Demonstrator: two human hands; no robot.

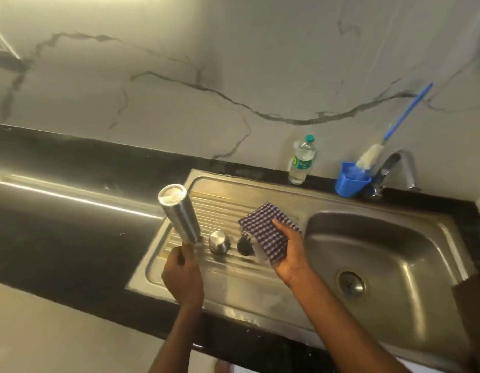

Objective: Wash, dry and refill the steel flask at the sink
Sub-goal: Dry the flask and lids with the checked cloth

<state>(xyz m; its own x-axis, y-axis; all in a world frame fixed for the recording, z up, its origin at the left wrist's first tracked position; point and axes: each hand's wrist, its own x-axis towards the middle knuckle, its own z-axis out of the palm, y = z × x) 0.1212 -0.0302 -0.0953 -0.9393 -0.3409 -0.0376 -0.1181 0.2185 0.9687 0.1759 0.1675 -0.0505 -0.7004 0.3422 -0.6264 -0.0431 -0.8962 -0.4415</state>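
Note:
My left hand (183, 275) grips the narrow end of the steel flask (179, 212), which is held tilted over the left edge of the ribbed draining board (220, 205), its flat base pointing up and away. My right hand (288, 247) holds a purple and white checked cloth (265, 230) above the board. A steel cup-shaped cap (219, 242) stands upside down on the board between my hands. A black stopper (244, 247) lies beside it, partly under the cloth.
The sink basin (389, 254) with its drain is on the right, the tap (403, 168) behind it. A blue holder (350, 181) with a blue-handled bottle brush (389, 130) hangs near the tap. A clear plastic water bottle (301, 160) stands by the wall. Black counter lies left.

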